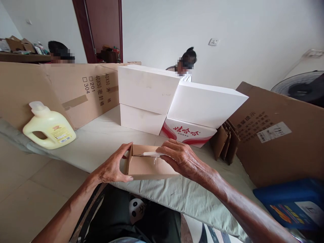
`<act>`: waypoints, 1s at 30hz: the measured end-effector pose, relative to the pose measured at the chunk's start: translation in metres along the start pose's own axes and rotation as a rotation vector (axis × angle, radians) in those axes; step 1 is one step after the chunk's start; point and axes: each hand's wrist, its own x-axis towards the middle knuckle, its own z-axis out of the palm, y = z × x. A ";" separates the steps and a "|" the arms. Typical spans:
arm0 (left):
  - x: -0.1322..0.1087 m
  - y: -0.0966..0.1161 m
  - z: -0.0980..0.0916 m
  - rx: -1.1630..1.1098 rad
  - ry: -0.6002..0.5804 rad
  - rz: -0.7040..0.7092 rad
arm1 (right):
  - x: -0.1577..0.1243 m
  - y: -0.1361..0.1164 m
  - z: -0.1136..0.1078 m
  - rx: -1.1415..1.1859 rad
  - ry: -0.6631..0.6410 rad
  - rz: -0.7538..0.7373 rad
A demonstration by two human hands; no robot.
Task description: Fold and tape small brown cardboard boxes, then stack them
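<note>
A small brown cardboard box (152, 170) lies near the front edge of the cloth-covered table. My left hand (112, 165) grips its left end, thumb at the front corner and fingertips at the back corner. Over the box's right part, my right hand (181, 157) is closed on a slim white-handled knife (151, 154). Its thin tip points left along the line across the top of the box. A small white loop of string (156, 160) hangs by the handle. My right palm hides the box's right end.
Stacked white boxes (149, 87) and a red-and-white carton (189, 132) stand behind. Large cardboard sheets (98, 91) flank the table. A yellow jug (50, 130) stands left; folded cardboard (225, 141) and a blue container (291, 202) are right. Two people (187, 62) sit beyond.
</note>
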 end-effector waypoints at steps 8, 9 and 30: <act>-0.003 -0.004 -0.001 0.003 0.002 0.006 | 0.007 -0.004 -0.006 0.012 -0.122 0.070; -0.002 -0.004 -0.001 0.001 0.002 0.005 | 0.007 -0.004 -0.006 -0.009 -0.124 0.073; -0.009 -0.021 -0.015 0.031 -0.022 -0.098 | 0.025 0.004 -0.026 -0.461 -0.436 0.134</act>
